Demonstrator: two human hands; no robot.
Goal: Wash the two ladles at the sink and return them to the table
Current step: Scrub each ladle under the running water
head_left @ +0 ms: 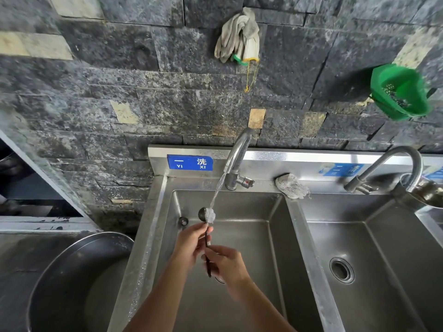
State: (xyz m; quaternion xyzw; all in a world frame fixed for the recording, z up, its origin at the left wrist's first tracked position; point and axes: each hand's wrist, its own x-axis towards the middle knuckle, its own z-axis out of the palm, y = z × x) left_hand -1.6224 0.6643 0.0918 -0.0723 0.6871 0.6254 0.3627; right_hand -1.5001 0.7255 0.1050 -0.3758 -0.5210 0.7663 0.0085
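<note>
Where the counter sits at far left, there's a large steel basin, just beside the double sink. Blue sign on the backsplash over the left compartment.

Left hand: fingertips pinched together on the ladle's handle just under the bowl. Ladle is over the left compartment, bowl up and directly in the water stream, dark handle running down toward the person. Left faucet is running. Right hand: fingers curled round the lower handle, handle tip poking out below the fist. Only one ladle in view.

Work gloves hang on the stone wall above. Mesh scrubber on the ledge between compartments. Right compartment: drain, second faucet not running. Green strainer on the wall, steel bowl at the right edge.
</note>
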